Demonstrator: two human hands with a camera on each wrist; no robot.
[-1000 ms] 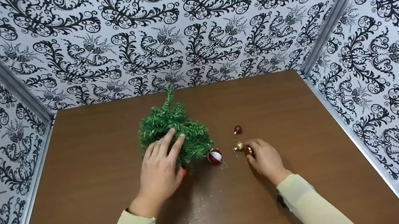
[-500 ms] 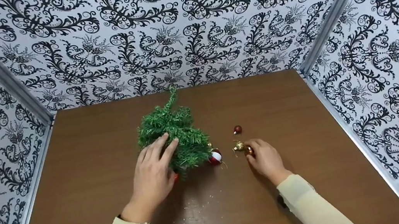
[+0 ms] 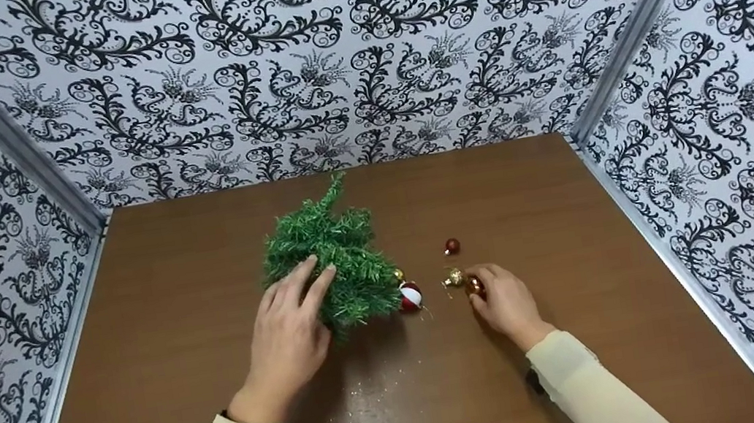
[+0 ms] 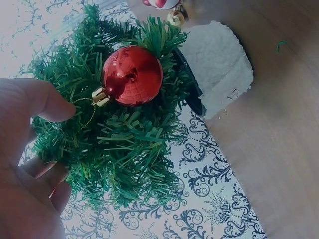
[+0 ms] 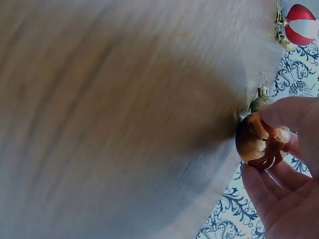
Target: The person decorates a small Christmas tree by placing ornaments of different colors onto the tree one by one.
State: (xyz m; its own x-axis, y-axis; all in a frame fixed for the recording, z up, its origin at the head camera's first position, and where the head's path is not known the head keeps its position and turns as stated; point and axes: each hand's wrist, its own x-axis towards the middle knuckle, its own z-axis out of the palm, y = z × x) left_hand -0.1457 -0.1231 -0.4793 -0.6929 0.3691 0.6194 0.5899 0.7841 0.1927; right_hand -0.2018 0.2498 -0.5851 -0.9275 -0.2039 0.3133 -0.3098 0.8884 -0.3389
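The copper ball (image 5: pixel 256 142) sits right of the table's middle, and the right hand (image 3: pixel 506 299) has it pinched between thumb and fingertips, low against the wood. I'd judge the step in hand to be securing that ball; lifting it would call for a light, even pinch, since so glossy a sphere could slip. Touching or just beside it on the left is a little gold ball (image 3: pixel 456 276), rough with glitter and trailing a thin loop; a dark red ball (image 3: pixel 453 246) rests a bit farther off.

To the left stands the small artificial tree (image 3: pixel 350 282), all bristly green tinsel, its thin tip bent toward the far right. The left hand (image 3: pixel 289 334) lies at its near left side, fingers spread and grasping nothing that I can make out. Among those branches hangs a shiny red ball (image 4: pixel 133 75), gold-capped; below is a fuzzy white base (image 4: pixel 219 67). At the tree's right edge sits a red-and-white ball (image 3: pixel 410 297), with a small yellow-gold ball (image 3: pixel 398 275) just behind. Glitter flecks dot the smooth brown table (image 3: pixel 165 330) nearer me, and black-scrolled white walls (image 3: pixel 283 70) enclose it.
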